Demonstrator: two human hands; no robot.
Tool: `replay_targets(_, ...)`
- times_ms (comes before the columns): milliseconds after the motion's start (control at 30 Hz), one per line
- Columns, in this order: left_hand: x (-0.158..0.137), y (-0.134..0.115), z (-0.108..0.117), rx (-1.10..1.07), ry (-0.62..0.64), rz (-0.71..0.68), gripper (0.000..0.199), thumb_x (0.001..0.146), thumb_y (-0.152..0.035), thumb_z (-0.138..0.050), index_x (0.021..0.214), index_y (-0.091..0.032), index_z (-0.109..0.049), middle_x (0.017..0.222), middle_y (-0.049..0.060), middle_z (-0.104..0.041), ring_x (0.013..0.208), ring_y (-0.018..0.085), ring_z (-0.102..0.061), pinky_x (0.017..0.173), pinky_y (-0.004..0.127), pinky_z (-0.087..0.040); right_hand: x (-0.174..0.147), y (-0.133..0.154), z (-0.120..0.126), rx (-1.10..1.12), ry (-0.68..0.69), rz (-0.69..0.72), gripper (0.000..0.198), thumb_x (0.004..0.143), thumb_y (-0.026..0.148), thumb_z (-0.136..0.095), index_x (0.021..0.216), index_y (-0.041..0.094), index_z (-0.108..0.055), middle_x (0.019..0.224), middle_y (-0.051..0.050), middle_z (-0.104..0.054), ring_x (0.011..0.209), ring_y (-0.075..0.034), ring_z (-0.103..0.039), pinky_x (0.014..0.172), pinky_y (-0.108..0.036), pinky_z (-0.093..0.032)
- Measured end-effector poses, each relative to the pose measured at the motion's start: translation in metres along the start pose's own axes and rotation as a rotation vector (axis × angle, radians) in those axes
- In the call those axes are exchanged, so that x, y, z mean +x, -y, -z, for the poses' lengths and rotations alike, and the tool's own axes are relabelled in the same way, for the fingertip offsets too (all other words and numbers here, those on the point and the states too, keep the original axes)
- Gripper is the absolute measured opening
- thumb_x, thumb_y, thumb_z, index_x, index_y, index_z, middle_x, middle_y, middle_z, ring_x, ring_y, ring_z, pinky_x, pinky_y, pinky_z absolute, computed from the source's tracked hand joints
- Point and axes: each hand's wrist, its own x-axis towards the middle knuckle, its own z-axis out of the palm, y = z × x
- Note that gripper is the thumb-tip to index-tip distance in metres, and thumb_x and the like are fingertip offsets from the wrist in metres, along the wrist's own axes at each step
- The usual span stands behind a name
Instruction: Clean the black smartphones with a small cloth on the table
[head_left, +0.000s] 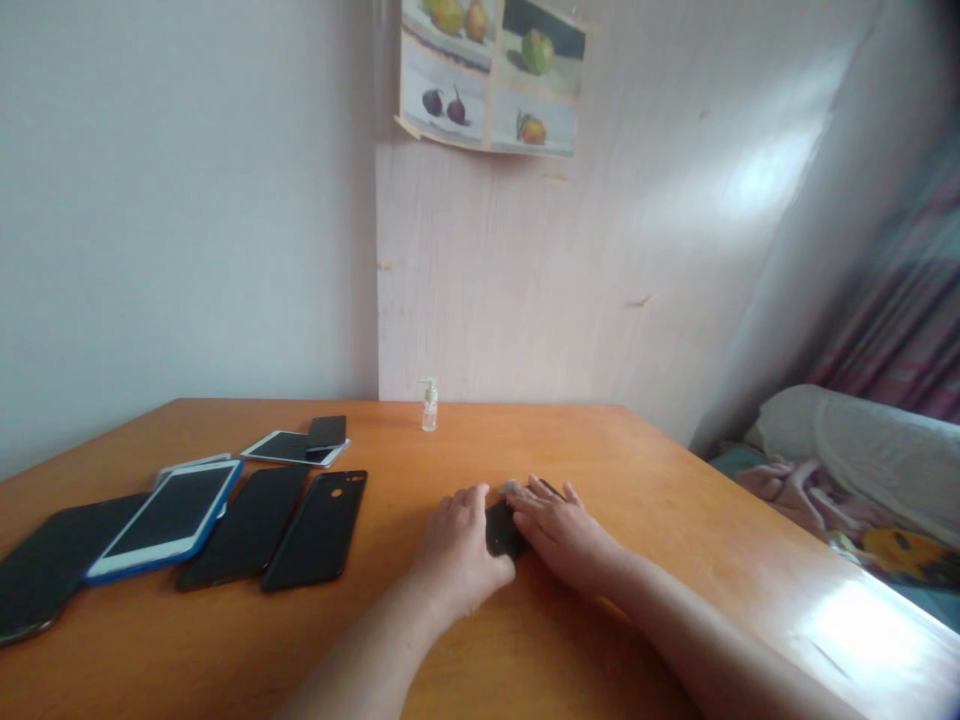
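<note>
A black phone (504,532) lies on the wooden table in front of me, largely hidden under my hands. My left hand (459,552) grips its left side, thumb at the near edge and fingers at the far edge. Over the phone's right part lies my right hand (556,528), its fingers pressing a small crumpled whitish cloth or tissue (511,489) against the surface. Most of that cloth is covered by the fingers.
To the left lie a black phone case (319,530), a black phone (251,528), a blue-edged white tablet (171,520) and a large black tablet (56,560). Behind them a small dark phone (327,432) rests on a white tablet (279,447). A clear pump bottle (429,408) stands farther back.
</note>
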Motion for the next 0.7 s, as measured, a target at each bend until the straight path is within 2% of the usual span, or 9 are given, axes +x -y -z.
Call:
replay_targets(67,0.0,0.001,-0.001,-0.013,-0.017,-0.009,0.06,0.065,-0.026,-0.061,0.122,-0.015,-0.047,0.111,0.014,-0.062,0.105,0.028,-0.057,0.09,0.036,-0.043,-0.004,0.011,0.0,0.046,0.053,0.142,0.049,0.1,0.039,-0.023,0.148,0.032,-0.033,0.154,-0.003,-0.032,0.145,-0.027,-0.019,0.113,-0.062,-0.008)
replay_targets(100,0.0,0.001,-0.001,-0.015,-0.023,-0.01,0.06,0.065,-0.026,-0.061,0.123,-0.015,-0.047,0.111,0.014,-0.062,0.105,0.028,-0.057,0.09,0.036,-0.043,-0.003,0.012,0.0,0.057,0.064,0.159,0.049,0.1,0.039,-0.023,0.148,0.034,-0.031,0.154,-0.002,-0.032,0.145,-0.027,-0.019,0.113,-0.062,-0.007)
replay_targets(167,0.001,0.002,-0.003,-0.006,-0.011,0.001,0.062,0.064,-0.027,-0.061,0.124,-0.015,-0.047,0.112,0.013,-0.062,0.105,0.028,-0.057,0.091,0.036,-0.043,0.003,0.003,-0.001,0.049,0.041,0.062,0.049,0.1,0.04,-0.023,0.148,0.034,-0.031,0.154,-0.001,-0.032,0.145,-0.029,-0.018,0.112,-0.065,-0.006)
replay_targets(267,0.001,0.003,-0.004,0.019,0.021,0.018,0.071,0.062,-0.027,-0.063,0.129,-0.015,-0.042,0.116,0.014,-0.061,0.108,0.028,-0.056,0.094,0.037,-0.041,0.013,-0.02,-0.002,-0.01,-0.032,-0.19,0.05,0.099,0.037,-0.025,0.148,0.029,-0.033,0.155,-0.002,-0.03,0.145,-0.032,-0.014,0.108,-0.07,-0.005)
replay_targets(333,0.001,0.004,-0.004,0.024,0.024,0.014,0.073,0.062,-0.028,-0.063,0.131,-0.015,-0.041,0.118,0.015,-0.06,0.109,0.028,-0.055,0.096,0.037,-0.04,0.012,-0.025,-0.003,-0.033,-0.057,-0.24,0.05,0.099,0.036,-0.026,0.148,0.026,-0.034,0.155,-0.004,-0.029,0.145,-0.033,-0.014,0.108,-0.071,-0.004)
replay_targets(400,0.001,0.004,-0.005,0.019,0.014,0.01,0.071,0.063,-0.028,-0.062,0.13,-0.015,-0.042,0.117,0.014,-0.06,0.109,0.028,-0.055,0.095,0.037,-0.041,0.006,-0.016,-0.003,-0.007,-0.043,-0.137,0.049,0.099,0.035,-0.028,0.147,0.028,-0.034,0.154,-0.003,-0.032,0.144,-0.031,-0.018,0.109,-0.069,-0.004)
replay_targets(500,0.001,0.004,-0.005,0.007,-0.008,0.0,0.068,0.064,-0.027,-0.06,0.128,-0.014,-0.044,0.116,0.015,-0.061,0.109,0.028,-0.056,0.094,0.036,-0.042,-0.004,0.008,-0.001,0.082,0.031,0.139,0.047,0.1,0.035,-0.028,0.146,0.037,-0.034,0.153,0.0,-0.034,0.144,-0.028,-0.022,0.112,-0.064,-0.005)
replay_targets(567,0.001,0.004,-0.004,-0.002,-0.015,-0.011,0.067,0.065,-0.026,-0.059,0.128,-0.013,-0.044,0.116,0.015,-0.061,0.108,0.028,-0.056,0.093,0.036,-0.042,-0.004,0.014,0.0,0.105,0.054,0.193,0.046,0.1,0.036,-0.028,0.146,0.041,-0.034,0.153,0.002,-0.035,0.144,-0.028,-0.021,0.112,-0.064,-0.003)
replay_targets(700,0.001,0.004,-0.003,0.008,0.024,0.001,0.07,0.064,-0.03,-0.061,0.129,-0.012,-0.043,0.115,0.016,-0.06,0.106,0.029,-0.056,0.092,0.038,-0.042,0.007,-0.012,0.002,0.026,-0.01,-0.087,0.048,0.099,0.035,-0.029,0.146,0.035,-0.035,0.153,-0.001,-0.035,0.144,-0.032,-0.018,0.108,-0.071,-0.003)
